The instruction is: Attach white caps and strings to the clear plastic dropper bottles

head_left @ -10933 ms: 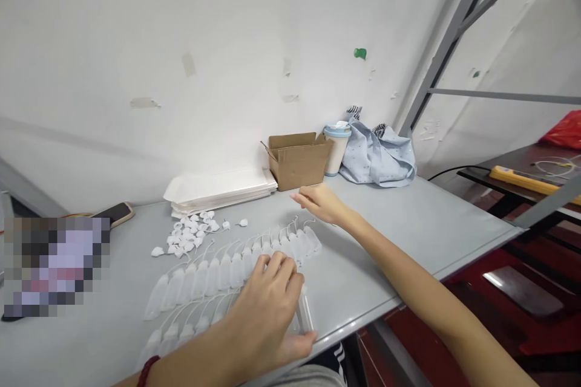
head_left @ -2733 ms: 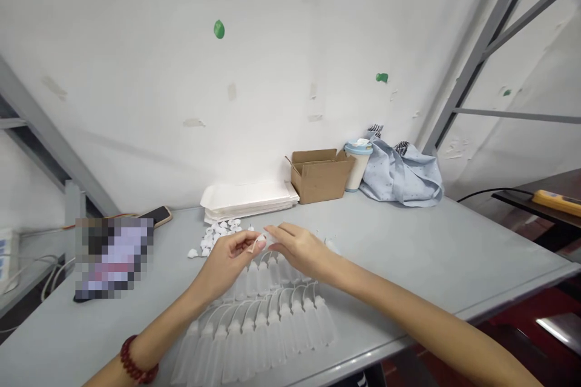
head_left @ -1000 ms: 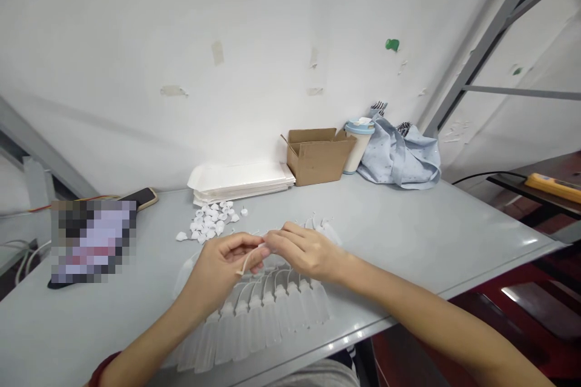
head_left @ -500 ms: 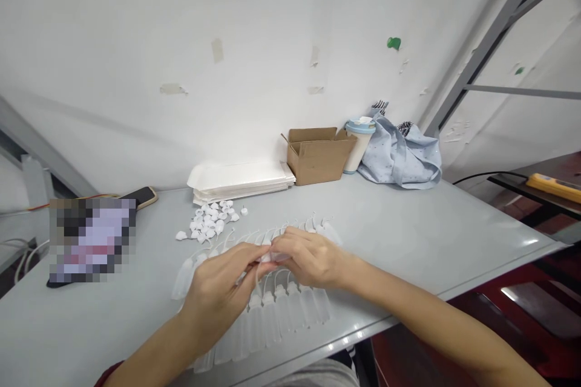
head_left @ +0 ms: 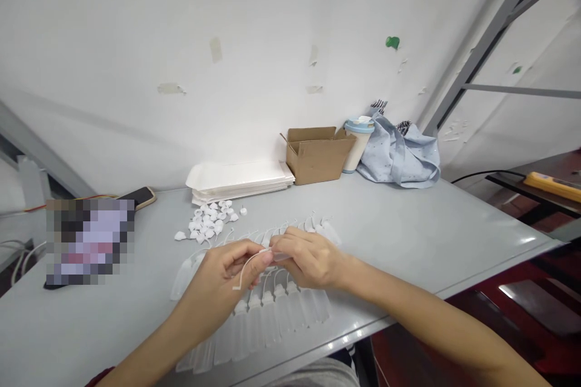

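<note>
Gripping a small translucent plastic bottle above a grey table, with the fingers of the right hand curled closed around it. Pinching a thin bent white tube at the bottle's left end between thumb and fingertips of the left hand. Mostly covered by fingers, apparently tilted near level; impossible to make out how bottle and tube meet. Just below, toward the near edge, a near row of translucent tube-topped bottles; beyond, a partly hidden far row of similar bottles. Behind the left hand, a loose pile of small white plastic caps, just before a flat white stack of card-like sheets beside an open brown cardboard box.
</note>
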`<control>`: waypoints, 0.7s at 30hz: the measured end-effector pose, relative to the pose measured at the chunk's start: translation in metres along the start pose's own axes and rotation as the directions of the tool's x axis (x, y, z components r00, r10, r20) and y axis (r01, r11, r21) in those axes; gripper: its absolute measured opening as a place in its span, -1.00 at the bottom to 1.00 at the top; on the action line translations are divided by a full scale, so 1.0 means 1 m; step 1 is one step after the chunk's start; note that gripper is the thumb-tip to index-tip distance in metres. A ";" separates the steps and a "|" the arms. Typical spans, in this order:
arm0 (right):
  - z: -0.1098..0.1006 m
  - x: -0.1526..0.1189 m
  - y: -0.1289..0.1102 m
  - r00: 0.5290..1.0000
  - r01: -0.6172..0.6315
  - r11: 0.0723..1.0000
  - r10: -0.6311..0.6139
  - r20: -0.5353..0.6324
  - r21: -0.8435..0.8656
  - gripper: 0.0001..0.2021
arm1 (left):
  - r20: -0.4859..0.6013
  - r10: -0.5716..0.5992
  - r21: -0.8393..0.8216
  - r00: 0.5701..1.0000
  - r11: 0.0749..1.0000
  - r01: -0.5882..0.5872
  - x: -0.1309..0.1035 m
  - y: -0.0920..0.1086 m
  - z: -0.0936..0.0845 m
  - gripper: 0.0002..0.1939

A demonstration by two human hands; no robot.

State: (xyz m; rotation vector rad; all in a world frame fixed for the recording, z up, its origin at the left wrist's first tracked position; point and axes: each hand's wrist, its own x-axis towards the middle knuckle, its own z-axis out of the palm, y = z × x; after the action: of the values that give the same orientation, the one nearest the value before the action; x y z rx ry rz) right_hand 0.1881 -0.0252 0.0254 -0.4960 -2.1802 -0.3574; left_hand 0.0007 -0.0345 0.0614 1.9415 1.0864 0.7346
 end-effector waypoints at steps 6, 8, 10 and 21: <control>-0.003 0.000 -0.004 0.990 -0.131 0.986 0.125 0.057 0.107 -0.90 | -0.016 0.114 0.050 0.993 0.992 -0.113 -0.001 -0.005 0.001 -0.70; -0.005 -0.001 -0.005 0.980 -0.183 0.971 0.168 0.111 0.152 -0.88 | -0.048 0.186 0.078 0.981 0.980 -0.182 -0.001 -0.008 0.001 -0.77; -0.005 -0.002 -0.005 0.968 -0.219 0.958 0.190 0.161 0.184 -0.86 | -0.081 0.254 0.105 0.964 0.964 -0.245 -0.002 -0.010 0.001 -0.83; -0.006 0.004 0.002 0.983 -0.166 0.985 0.162 0.084 0.043 -0.83 | -0.085 0.043 -0.136 0.995 0.989 -0.054 0.004 -0.009 -0.006 -0.77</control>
State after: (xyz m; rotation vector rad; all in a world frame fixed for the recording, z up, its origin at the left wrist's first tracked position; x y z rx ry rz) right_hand 0.1907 -0.0251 0.0320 -0.6676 -2.2014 -0.1960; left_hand -0.0061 -0.0253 0.0576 1.8393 1.0127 0.8996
